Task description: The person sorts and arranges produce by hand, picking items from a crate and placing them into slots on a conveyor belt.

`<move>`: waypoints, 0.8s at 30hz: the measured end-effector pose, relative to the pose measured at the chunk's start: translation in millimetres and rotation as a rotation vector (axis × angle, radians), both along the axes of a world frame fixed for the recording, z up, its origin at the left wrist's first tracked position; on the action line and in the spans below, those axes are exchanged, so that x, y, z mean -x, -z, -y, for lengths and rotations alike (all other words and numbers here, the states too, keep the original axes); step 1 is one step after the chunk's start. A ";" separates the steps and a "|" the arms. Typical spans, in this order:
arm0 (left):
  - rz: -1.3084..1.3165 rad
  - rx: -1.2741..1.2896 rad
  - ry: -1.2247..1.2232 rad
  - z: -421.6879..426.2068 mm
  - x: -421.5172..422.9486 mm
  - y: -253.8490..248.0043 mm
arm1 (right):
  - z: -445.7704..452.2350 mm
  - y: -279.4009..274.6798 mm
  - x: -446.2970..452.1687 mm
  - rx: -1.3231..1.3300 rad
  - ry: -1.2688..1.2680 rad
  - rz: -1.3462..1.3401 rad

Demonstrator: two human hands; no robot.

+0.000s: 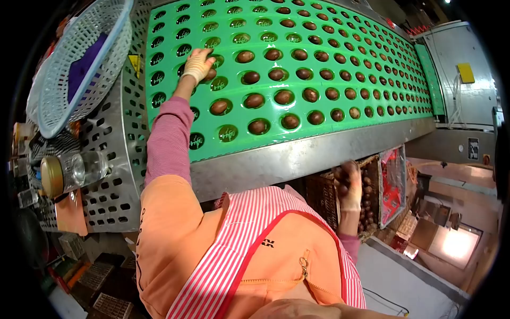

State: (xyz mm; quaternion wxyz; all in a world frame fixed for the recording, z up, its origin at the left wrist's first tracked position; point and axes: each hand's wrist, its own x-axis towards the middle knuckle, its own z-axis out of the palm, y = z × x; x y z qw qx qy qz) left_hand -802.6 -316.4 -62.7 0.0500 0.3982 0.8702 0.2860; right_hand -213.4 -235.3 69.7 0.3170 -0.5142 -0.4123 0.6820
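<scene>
My left hand (pixel 198 65), in a pale glove with bare fingertips, is over the left part of the green tray belt (pixel 212 150). Its fingers curl down round a brown egg-shaped piece (pixel 210 74) at one of the oval hollows. Rows of such brown pieces (pixel 284 97) lie in the hollows to the right; several hollows on the left hold none and show a moulded mark. My right hand (pixel 349 186), gloved too, is beside a crate (pixel 372 191) of brown pieces below the belt's metal edge. Dark round pieces show in its fingers, slightly blurred.
A metal rail (pixel 297 151) runs along the belt's near side. At the left are a blue plastic basket (pixel 109 58) with purple cloth, a perforated metal panel (pixel 111 196) and a glass jar (pixel 74 171) with a gold lid. A metal machine housing (pixel 457 101) stands at the right.
</scene>
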 end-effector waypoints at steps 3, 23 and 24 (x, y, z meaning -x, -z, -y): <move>-0.071 -0.019 0.037 -50.0 -36.2 -22.4 | -10.7 -24.4 76.6 -0.129 -0.282 0.255; -0.180 0.075 0.550 -126.4 -256.9 -23.7 | -198.3 5.2 252.0 -1.140 -0.619 1.170; -0.189 0.111 0.580 -129.2 -261.6 -23.7 | -210.8 6.6 261.7 -1.199 -0.608 1.191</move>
